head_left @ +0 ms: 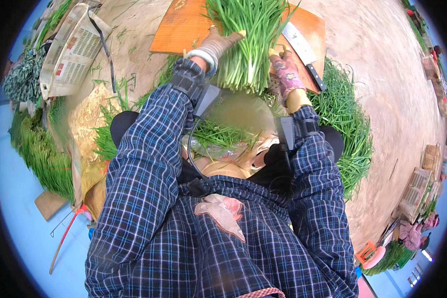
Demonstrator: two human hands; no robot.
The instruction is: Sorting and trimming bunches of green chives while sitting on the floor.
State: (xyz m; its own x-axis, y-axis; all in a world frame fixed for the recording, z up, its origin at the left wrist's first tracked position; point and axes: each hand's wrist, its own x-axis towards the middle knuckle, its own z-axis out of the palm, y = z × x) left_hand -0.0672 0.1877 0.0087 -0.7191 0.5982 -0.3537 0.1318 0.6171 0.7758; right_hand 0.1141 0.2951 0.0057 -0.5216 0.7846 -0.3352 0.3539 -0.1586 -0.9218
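Note:
A thick bunch of green chives [251, 54] lies with its pale cut ends toward me, partly over an orange board [176, 30]. At its left side is my left hand [216, 45] in a striped glove, the thumb stretched across the stems and the other fingers largely hidden. My right hand [287, 72], in a pink patterned glove, rests against the right side with its thumb at the stems. Between them the two hands hold the bunch. Just right of the right hand, a knife [300, 44] with a wide blade and black handle lies on the board.
Loose chives [350, 119] are heaped to the right of my knees, and more cut greens [223, 134] lie between my legs. A pale plastic crate [77, 49] stands at the left, above a stack of greens [39, 154]. Another crate [414, 193] and people are at the far right.

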